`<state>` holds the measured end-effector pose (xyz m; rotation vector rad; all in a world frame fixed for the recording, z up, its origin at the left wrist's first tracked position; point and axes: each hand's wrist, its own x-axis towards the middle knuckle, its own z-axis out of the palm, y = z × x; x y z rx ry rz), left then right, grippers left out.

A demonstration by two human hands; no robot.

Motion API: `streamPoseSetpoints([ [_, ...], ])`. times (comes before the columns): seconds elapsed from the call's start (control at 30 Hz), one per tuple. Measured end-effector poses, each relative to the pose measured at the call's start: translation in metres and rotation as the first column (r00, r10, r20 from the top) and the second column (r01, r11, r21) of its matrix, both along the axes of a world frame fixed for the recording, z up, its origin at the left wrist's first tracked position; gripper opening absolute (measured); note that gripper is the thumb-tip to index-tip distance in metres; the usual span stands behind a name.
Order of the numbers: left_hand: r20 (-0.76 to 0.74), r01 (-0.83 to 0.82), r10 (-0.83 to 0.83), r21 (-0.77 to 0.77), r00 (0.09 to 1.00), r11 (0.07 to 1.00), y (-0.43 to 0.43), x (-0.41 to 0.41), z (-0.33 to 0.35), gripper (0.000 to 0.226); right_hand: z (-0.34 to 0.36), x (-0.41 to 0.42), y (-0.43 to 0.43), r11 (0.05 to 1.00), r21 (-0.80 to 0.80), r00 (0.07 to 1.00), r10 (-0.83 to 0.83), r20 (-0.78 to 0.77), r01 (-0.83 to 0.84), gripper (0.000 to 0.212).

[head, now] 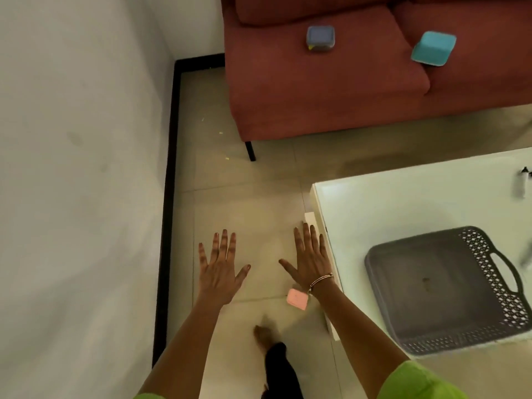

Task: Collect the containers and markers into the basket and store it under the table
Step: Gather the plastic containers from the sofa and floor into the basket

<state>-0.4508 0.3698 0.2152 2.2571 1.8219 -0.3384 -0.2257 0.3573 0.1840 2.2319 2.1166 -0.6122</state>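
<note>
Grey lattice-sided basket (pixel 426 286), turquoise container (pixel 433 48), dark red sofa (pixel 316 90).

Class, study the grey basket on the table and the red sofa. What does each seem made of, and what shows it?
Grey basket: probably moulded plastic, matte; regular lattice walls and a cut-out handle. Red sofa: seemingly upholstery fabric, matte; soft, rounded cushions with seams, though the weave is too blurred to see.

Single head-worn wide-angle view, facing forward and steeply down. Left hand (pixel 220 272), right hand (pixel 311 262) close, low centre; beige tiled floor (pixel 244 203) beneath; white glossy table (pixel 403 203) right; red fabric sofa (pixel 288 105) farther, top.
</note>
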Motion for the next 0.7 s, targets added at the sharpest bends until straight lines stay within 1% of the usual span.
streamPoseSetpoints([
  [0.1,-0.008,0.053,-0.053,0.058,0.999,0.997,0.073,0.006,0.022,0.082,0.019,0.001,0.061,0.998,0.028,0.997,-0.064,0.030,0.064,0.094],
  [0.17,0.002,0.088,-0.088,0.113,0.996,0.990,0.118,0.011,0.039,0.082,0.029,0.002,0.099,0.994,0.075,0.996,-0.087,0.035,0.084,0.092],
  [0.23,0.005,0.104,-0.106,0.116,0.994,0.988,0.188,0.019,0.052,0.082,0.046,0.006,0.159,0.990,0.062,0.991,-0.130,0.034,0.128,0.089],
  [0.3,-0.008,0.137,-0.138,0.179,0.990,0.974,0.214,0.026,0.060,0.082,0.054,0.008,0.178,0.986,0.113,0.991,-0.126,0.050,0.120,0.087],
  [0.37,0.006,0.180,-0.184,0.168,0.983,0.969,0.264,0.037,0.071,0.082,0.064,0.018,0.216,0.985,0.117,0.990,-0.131,0.056,0.124,0.086],
  [0.47,0.021,0.210,-0.220,0.221,0.975,0.952,0.344,0.061,0.100,0.083,0.088,0.034,0.285,0.972,0.169,0.981,-0.179,0.079,0.164,0.088],
  [0.53,0.030,0.241,-0.255,0.236,0.966,0.941,0.388,0.076,0.116,0.083,0.106,0.046,0.324,0.967,0.173,0.978,-0.200,0.060,0.187,0.092],
  [0.63,0.095,0.250,-0.281,0.249,0.955,0.936,0.456,0.095,0.131,0.083,0.122,0.062,0.380,0.959,0.202,0.974,-0.216,0.069,0.198,0.093],
  [0.7,0.095,0.272,-0.306,0.264,0.947,0.925,0.503,0.107,0.137,0.082,0.128,0.075,0.421,0.948,0.216,0.965,-0.253,0.063,0.234,0.092],
])
